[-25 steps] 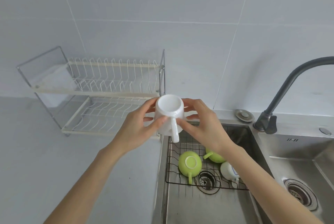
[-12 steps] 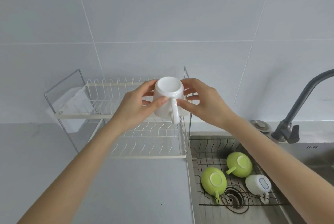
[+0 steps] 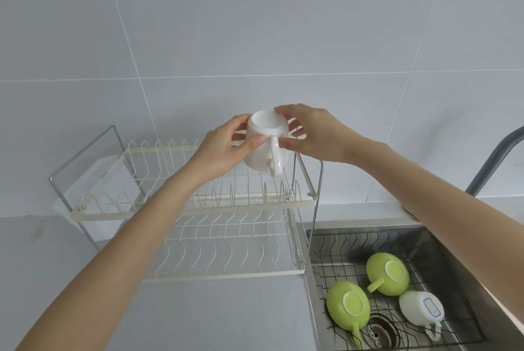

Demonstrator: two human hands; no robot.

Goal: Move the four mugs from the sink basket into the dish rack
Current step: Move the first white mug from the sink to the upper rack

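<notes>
Left hand (image 3: 218, 152) and right hand (image 3: 314, 135) both clasp an upturned white mug (image 3: 265, 146) (handle facing near) above the dish rack (image 3: 198, 206), right end of its top tier

Single wide-angle view from my head, facing forward and down, close over the bench (image 3: 226, 311): dish rack (image 3: 198, 206) centre-left, sink basket (image 3: 397, 243) lower right, tiled wall (image 3: 255, 24) filling the upper frame.

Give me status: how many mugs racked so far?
None racked yet: both tiers of the dish rack hold nothing. In hand: a white mug, upside down, held by the left hand and right hand above the upper tier. Left: two green mugs and one white mug in the sink basket.
</notes>
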